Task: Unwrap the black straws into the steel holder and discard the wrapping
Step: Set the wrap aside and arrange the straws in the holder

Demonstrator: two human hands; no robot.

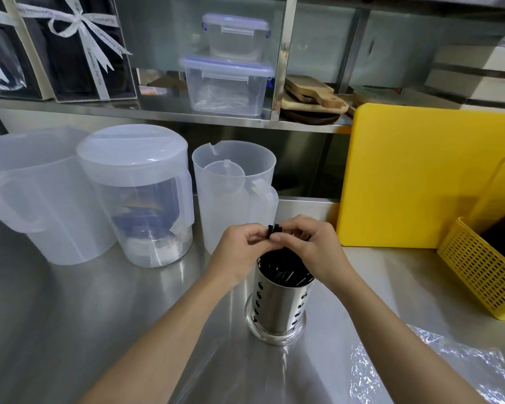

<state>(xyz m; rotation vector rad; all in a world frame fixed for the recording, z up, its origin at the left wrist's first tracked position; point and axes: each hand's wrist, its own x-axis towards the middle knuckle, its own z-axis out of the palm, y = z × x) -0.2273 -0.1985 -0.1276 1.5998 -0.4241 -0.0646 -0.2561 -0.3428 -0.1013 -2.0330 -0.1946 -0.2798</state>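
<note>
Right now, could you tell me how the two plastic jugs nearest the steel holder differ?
The lidded jug is closed and holds dark contents; the open jug has no lid and holds only a smaller cup. The open jug stands closer to the steel holder. Both are translucent and upright.

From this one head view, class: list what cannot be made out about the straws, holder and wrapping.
- Black straws: both hands cover all but their tips; count and any wrapper on them unclear.
- Steel holder: inside hidden by its wall and the hands.
- Clear wrapping: cut off at the bottom right edge.
</note>
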